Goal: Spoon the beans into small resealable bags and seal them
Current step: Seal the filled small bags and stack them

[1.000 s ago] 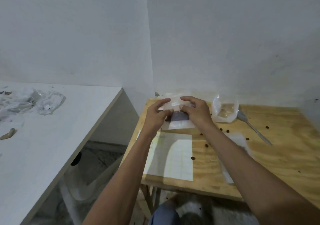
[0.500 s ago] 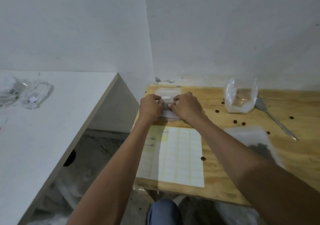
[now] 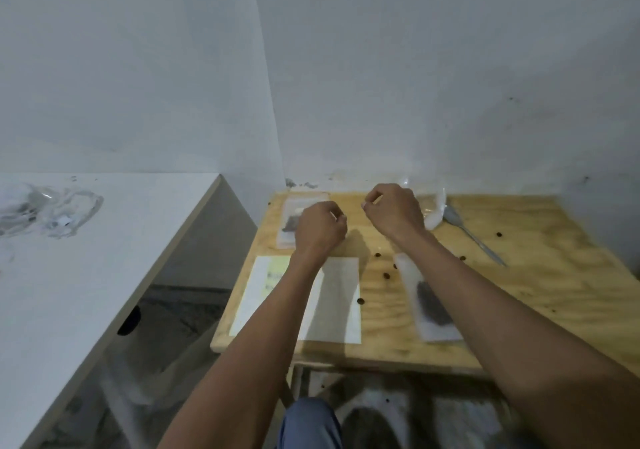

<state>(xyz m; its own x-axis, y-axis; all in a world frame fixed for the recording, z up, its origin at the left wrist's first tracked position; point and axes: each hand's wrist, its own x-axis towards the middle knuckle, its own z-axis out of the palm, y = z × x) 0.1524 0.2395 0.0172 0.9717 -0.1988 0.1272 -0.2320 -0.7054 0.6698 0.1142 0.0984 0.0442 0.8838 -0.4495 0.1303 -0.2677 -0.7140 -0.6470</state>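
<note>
Small resealable bag [image 3: 292,221] with dark beans lies flat at far-left corner of wooden table [image 3: 519,293], its right edge hidden behind left hand [image 3: 320,229]. Left hand clenched loosely, nothing seen in fingers. Label sheet [image 3: 341,296] under left forearm. Right hand [image 3: 394,213] just beside left, apart, fingers curled, thumb near forefinger, grasping nothing visible. Second filled bag [image 3: 431,301] under right forearm. Large clear bag [image 3: 435,208] behind right hand; spoon [image 3: 474,239] right of it. Loose beans [image 3: 361,300] scattered.

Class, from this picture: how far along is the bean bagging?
Done: two small bags hold beans and lie flat, the far bag and the near bag; seals too blurry to confirm. In hand: nothing visible; the left hand and right hand hover, fingers curled. Left: loose beans on the table; the big bag by the spoon, contents unclear.
</note>
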